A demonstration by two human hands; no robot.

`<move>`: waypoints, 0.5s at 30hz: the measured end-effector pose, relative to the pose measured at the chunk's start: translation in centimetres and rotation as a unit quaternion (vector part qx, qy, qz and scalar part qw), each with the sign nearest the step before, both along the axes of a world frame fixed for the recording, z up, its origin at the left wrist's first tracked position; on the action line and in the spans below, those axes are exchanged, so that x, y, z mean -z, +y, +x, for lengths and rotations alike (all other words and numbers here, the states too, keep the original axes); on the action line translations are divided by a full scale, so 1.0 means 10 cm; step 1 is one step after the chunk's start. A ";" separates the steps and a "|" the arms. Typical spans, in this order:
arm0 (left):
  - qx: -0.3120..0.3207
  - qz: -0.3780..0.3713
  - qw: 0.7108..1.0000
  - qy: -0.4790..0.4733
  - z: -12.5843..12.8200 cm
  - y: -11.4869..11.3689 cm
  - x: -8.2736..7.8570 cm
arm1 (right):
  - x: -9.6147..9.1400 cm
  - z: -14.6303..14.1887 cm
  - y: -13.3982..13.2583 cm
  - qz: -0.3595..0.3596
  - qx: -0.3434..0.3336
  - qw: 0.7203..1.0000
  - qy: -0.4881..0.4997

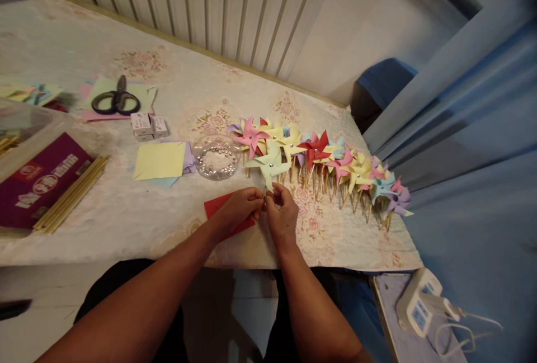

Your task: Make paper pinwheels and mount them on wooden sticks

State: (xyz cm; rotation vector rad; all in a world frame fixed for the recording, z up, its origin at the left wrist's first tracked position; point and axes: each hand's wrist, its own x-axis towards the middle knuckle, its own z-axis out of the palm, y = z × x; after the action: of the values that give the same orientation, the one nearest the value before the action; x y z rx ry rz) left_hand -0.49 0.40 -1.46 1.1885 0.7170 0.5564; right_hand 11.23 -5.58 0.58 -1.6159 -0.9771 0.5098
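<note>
Left hand (247, 204) and right hand (283, 212) pinch stick of pale green pinwheel (271, 165), near front edge of table (159, 223). Room to move along that edge, left of red paper (213, 206). Pinwheel row (315, 149) blocks way beyond, toward right edge; clear dish (215, 142) beyond left hand.

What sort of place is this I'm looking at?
Probably a room in a home, with a table used for papercraft: a flowered tablecloth, a cluster of paper pinwheels, and scissors lying on coloured paper.
</note>
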 end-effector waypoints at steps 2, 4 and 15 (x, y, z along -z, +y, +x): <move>-0.004 -0.004 1.000 0.000 0.00 0.00 0.00 | 0.01 -0.01 0.00 -0.003 0.001 1.000 -0.007; -0.010 -0.008 1.000 0.003 0.00 0.00 0.00 | 0.02 -0.02 0.00 0.000 -0.001 1.000 -0.006; -0.009 -0.017 1.000 0.003 0.01 0.01 0.02 | 0.06 -0.04 -0.01 0.013 -0.017 1.000 -0.008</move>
State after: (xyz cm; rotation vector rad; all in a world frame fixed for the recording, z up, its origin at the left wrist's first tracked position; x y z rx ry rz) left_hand -0.38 0.51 -1.67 1.1532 0.7391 0.5535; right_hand 10.83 -5.66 0.02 -1.5848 -1.0205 0.5048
